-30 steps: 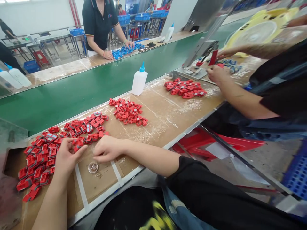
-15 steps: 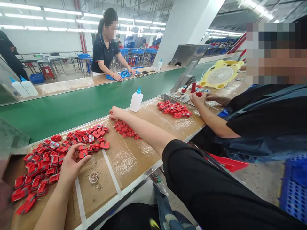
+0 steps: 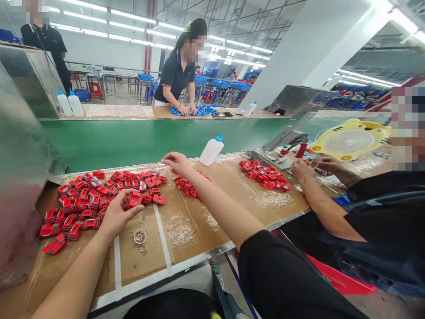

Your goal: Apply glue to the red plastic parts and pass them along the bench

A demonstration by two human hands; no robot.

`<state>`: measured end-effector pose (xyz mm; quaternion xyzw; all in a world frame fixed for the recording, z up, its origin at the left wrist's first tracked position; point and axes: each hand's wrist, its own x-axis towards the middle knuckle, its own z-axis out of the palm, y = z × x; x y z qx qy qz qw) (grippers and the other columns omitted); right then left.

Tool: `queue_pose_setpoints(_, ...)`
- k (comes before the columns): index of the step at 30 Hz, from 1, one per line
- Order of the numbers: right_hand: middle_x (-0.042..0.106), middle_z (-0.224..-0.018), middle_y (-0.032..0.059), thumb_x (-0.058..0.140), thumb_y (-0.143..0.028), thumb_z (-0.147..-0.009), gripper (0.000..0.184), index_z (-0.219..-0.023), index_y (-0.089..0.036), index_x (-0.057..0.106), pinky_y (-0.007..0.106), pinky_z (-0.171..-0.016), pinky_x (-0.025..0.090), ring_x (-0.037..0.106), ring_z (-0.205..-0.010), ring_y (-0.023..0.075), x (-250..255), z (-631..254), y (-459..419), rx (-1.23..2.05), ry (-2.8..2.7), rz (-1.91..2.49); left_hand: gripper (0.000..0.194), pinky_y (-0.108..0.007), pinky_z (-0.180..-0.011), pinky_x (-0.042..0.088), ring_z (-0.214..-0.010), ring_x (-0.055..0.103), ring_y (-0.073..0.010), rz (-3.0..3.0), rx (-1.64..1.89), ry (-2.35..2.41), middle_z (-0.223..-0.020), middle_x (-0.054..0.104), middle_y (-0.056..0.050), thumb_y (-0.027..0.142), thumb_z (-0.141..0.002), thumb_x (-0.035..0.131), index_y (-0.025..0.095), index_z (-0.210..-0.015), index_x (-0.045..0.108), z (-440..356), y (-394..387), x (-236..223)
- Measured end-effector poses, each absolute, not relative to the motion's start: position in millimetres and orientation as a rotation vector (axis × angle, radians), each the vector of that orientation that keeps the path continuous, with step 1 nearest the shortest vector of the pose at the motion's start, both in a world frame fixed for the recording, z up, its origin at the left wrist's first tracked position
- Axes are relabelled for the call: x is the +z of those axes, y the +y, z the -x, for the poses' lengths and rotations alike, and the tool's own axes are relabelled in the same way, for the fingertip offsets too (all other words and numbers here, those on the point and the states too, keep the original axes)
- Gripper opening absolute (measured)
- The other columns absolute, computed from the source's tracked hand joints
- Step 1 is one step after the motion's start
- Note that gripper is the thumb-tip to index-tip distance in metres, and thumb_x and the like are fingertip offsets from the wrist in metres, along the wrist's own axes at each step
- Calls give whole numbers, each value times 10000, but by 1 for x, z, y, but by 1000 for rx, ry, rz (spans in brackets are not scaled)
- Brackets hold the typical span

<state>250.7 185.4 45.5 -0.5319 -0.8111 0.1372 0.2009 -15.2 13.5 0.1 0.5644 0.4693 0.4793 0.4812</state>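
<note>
My left hand point(image 3: 118, 213) curls around a small red plastic part point(image 3: 134, 202) at the near edge of a large spread of red parts point(image 3: 89, 199) on the taped cardboard worktop point(image 3: 186, 226). My right hand point(image 3: 177, 162) is stretched far forward over a smaller pile of red parts point(image 3: 187, 186), fingers bent downward near the green conveyor belt point(image 3: 139, 139); whether it holds anything is hidden. A small round dish point(image 3: 140, 236) sits just in front of my left hand.
A white squeeze bottle with a blue cap point(image 3: 211, 149) stands by the belt. A co-worker on the right point(image 3: 365, 212) works beside a third red pile point(image 3: 265, 175), a metal fixture point(image 3: 285, 137) and a yellow fan point(image 3: 352, 141). Another person point(image 3: 179, 75) handles blue parts point(image 3: 202, 110) across the belt.
My right hand left the spot beside my left hand and reached forward over the smaller pile. The view tilted up. My left hand kept its hold on the red part.
</note>
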Motion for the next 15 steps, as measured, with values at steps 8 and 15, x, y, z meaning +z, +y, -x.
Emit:
queue_pose_setpoints(8,742,-989,77,764,-381,-892,201,-982,-202,788,328,-842,592,701,-908,171,24,-181,72,747,-2014,295,816,-210,-382,267,-439,212,-62,-914,898,743,-541,311,65,939,-765,432,146,-802,622,13,4,-13)
queue_pose_setpoints(15,711,-913,63,772,-381,-883,212,-981,-193,783,308,-764,598,692,-835,158,15,-178,63,745,-1977,293,830,-188,-329,230,-344,169,-31,-838,829,801,-433,349,77,978,-688,473,156,-730,583,7,2,-5)
